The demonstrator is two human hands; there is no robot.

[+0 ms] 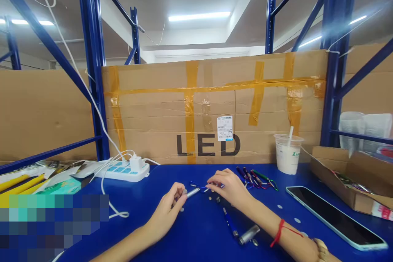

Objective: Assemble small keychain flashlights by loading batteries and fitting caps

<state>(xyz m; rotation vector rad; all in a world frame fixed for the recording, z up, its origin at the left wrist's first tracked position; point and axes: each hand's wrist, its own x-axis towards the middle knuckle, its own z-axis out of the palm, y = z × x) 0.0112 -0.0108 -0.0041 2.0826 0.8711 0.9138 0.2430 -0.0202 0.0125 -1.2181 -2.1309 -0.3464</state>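
My left hand [168, 209] is closed, its thumb and fingers pinching the near end of a slim silver tube [193, 192]. At the tube's far end sits a blue carabiner clip [203, 189]. My right hand [229, 188] has its fingertips closed on that clip; small dark pieces show under its fingers, too small to name. Another blue clip [193, 184] lies just behind the tube. Below my right hand are a blue pen-shaped tube [229, 222], a thicker silver cylinder [249, 234] and several tiny metal parts [217, 199].
Several coloured tubes with carabiners [254, 178] lie behind my right hand. A phone [334, 217], an open cardboard box [356, 184] and a drink cup [287, 153] stand at right. A power strip [125, 171] with white cables and yellow-handled items [24, 184] are at left.
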